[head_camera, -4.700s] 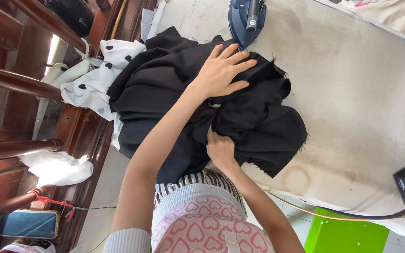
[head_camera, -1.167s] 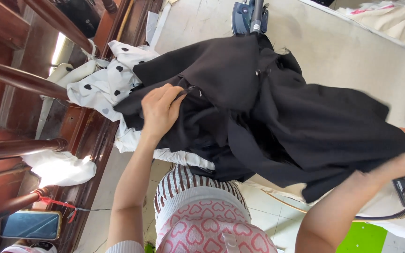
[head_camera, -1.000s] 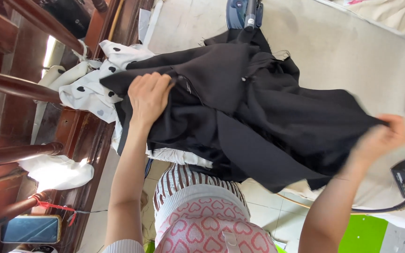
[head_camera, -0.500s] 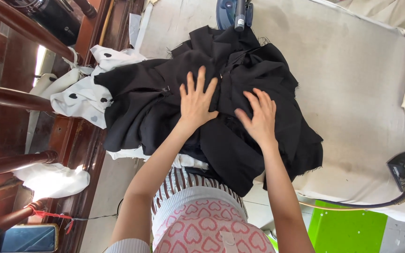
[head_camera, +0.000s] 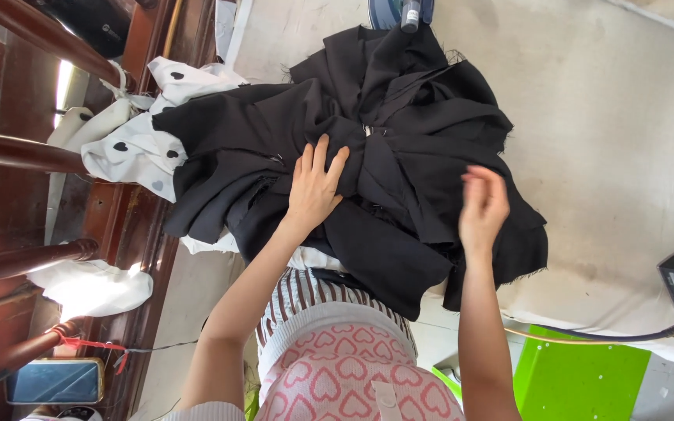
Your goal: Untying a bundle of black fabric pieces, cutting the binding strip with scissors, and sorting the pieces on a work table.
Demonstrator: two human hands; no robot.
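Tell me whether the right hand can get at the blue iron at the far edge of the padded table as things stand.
Probably yes. The right hand hovers over the black garment, its fingers holding nothing, and the blue iron stands just beyond the cloth. Only the heaped fabric lies between, low enough to reach over.

Bright, even daylight fills the view, and the pale counter [head_camera: 610, 117] reads almost washed out toward its far corner. The strongest glare sits at the left edge, where a white cloth bundle [head_camera: 91, 287] is blown out to pure white and a slit of light burns between the dark wooden rails [head_camera: 29, 152]. The black fabric [head_camera: 368, 164] swallows detail (its folds show only as faint sheen). The right hand [head_camera: 484, 206] is smeared by motion blur; the left hand [head_camera: 313, 187] is sharp. Shadows are soft and short.
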